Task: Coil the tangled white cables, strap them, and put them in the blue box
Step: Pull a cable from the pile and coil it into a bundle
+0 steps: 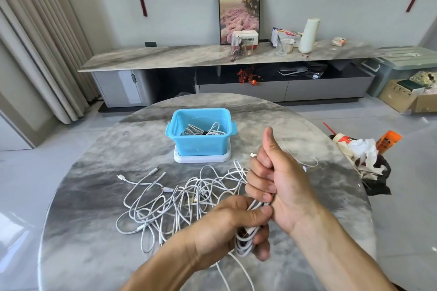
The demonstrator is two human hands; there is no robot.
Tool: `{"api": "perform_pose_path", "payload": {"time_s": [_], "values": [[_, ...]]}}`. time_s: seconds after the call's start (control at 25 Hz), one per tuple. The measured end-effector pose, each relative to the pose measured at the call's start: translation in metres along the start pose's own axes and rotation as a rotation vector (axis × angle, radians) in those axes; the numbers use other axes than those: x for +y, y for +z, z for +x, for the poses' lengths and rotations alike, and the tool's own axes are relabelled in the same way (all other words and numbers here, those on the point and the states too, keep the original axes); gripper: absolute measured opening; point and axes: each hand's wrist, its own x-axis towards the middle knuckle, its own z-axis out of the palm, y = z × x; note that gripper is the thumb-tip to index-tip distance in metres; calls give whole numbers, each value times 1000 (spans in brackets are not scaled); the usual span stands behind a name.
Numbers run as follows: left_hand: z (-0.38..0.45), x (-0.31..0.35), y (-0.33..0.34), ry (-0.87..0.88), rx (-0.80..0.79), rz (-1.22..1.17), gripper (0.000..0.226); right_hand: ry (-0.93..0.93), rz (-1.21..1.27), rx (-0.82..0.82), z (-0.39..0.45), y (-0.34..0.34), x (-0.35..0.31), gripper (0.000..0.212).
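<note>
Gripped a coiled cable [246, 238] with left hand [227, 227] and right hand [281, 184], fingers curled around it. Hovered over tangled white cables [170, 201], near the blue box [201, 131].

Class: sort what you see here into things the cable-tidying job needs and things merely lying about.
Job: coiled cable gripped by left hand and right hand; tangled white cables; blue box, one strapped coil inside.

Lying about: framed picture; white cylinder; cardboard box; crumpled rubbish.

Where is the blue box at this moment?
In the head view, the blue box sits centre on the far half of the round marble table, on a white lid, just beyond the tangled white cables.
</note>
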Motion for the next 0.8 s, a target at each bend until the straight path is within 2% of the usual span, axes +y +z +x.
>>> {"api": "perform_pose_path", "payload": {"time_s": [0.12,0.2,0.32,0.44,0.56,0.64,0.72,0.8], "values": [[1,-4,2,-1,-70,-110,17,0,6,-3,-1,-2,-2,51],[0,-5,3,-26,-49,-168,15,16,26,-14,1,-5,-4,51],[0,0,4,-89,20,-177,25,32,91,-66,3,-8,-5,52],[0,10,2,-123,22,-182,39,12,167,-124,6,-10,-7,52],[1,12,3,-49,48,-157,36,-29,195,-167,7,-10,-9,52],[2,8,6,32,116,-18,30,-90,162,-156,8,-10,-9,52],[7,4,9,127,191,102,29,-149,64,-135,14,-11,-11,49],[10,5,6,184,289,111,33,-131,-102,-149,25,-15,-19,43]]}}
